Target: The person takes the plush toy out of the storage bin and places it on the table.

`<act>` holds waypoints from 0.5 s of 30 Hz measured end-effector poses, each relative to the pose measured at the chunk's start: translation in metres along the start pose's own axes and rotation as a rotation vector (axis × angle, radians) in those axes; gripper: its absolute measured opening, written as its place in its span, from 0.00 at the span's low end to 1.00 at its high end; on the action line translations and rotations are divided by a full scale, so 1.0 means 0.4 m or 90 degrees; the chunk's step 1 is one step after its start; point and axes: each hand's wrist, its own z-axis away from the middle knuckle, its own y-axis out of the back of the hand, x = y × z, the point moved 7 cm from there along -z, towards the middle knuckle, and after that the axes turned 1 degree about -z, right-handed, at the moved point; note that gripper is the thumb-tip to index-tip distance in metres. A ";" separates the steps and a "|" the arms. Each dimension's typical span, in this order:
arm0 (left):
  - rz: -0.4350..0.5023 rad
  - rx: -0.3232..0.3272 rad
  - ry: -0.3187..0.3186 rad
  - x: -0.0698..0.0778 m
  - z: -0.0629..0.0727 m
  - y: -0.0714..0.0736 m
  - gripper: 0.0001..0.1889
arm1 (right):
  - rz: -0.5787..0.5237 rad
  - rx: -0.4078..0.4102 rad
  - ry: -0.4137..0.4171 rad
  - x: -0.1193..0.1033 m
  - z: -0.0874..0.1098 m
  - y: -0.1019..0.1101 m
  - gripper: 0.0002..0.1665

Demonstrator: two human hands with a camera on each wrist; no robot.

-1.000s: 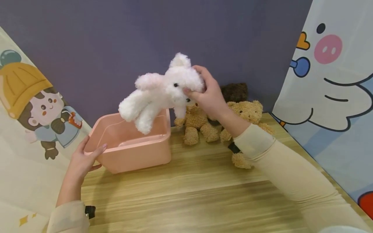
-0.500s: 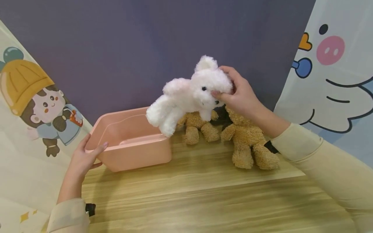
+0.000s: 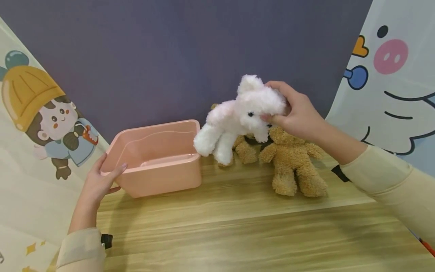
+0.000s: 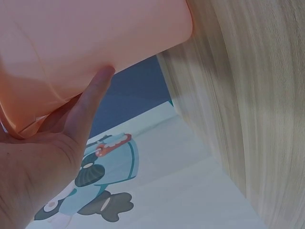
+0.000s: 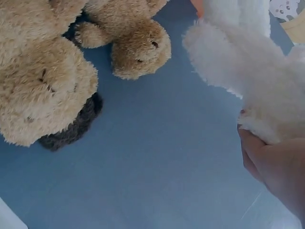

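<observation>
A fluffy white stuffed animal [image 3: 224, 117] hangs tilted in the air, its legs pointing left beside the bin's right end. My right hand [image 3: 299, 113] grips it by the head, thumb on the face near a black eye. In the right wrist view the white plush [image 5: 271, 81] fills the upper right, with the hand [image 5: 276, 167] below. At the left, my left hand [image 3: 98, 181] holds the left end of a pink plastic bin [image 3: 163, 181]. The left wrist view has the thumb lying along the bin's wall [image 4: 109, 43].
A tan teddy bear [image 3: 292, 162] sits on the wooden table [image 3: 238, 226] under the right hand. Behind the white plush is a smaller tan bear [image 3: 246, 151]. The right wrist view also includes dark brown fur [image 5: 76, 126]. A dark wall [image 3: 170, 56] stands behind.
My right hand has carried the white stuffed animal rightward, away from above the bin, and slightly lower. The left hand has kept its hold on the bin.
</observation>
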 end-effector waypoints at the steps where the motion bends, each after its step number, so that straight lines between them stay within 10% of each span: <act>1: 0.000 0.000 -0.001 0.000 0.001 0.000 0.59 | 0.008 -0.001 0.004 0.000 0.002 0.002 0.45; 15: -0.001 0.015 0.003 -0.001 -0.004 0.002 0.60 | 0.138 -0.100 0.063 0.018 0.039 -0.049 0.44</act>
